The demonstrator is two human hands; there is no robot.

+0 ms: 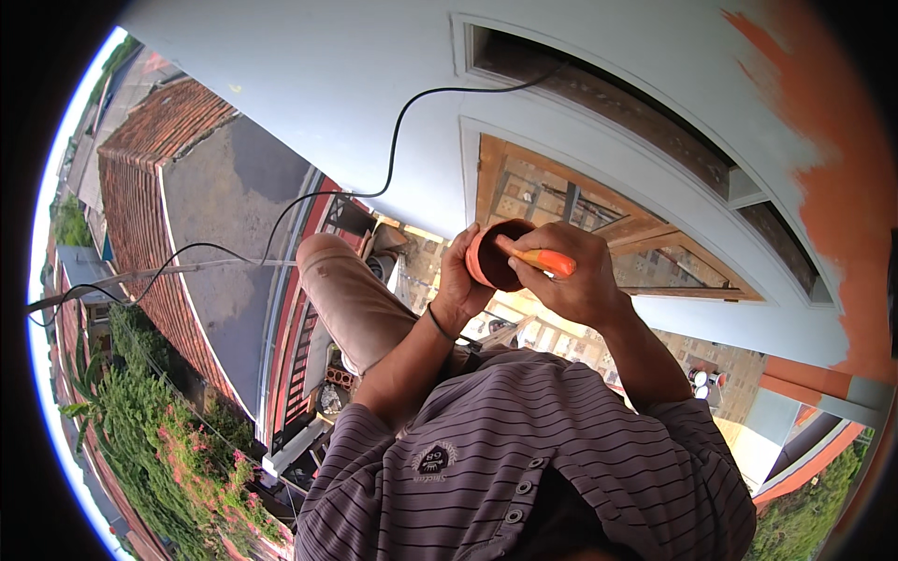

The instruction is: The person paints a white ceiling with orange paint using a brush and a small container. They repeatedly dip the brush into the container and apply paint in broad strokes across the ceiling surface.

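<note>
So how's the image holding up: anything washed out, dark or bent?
Head view: the sky by the left rim is blown out to white, with blue fringing; head view: the cup is dark inside, though the left hand and right hand look fairly sharp; head view: the long wall opening bows with fisheye distortion.
</note>
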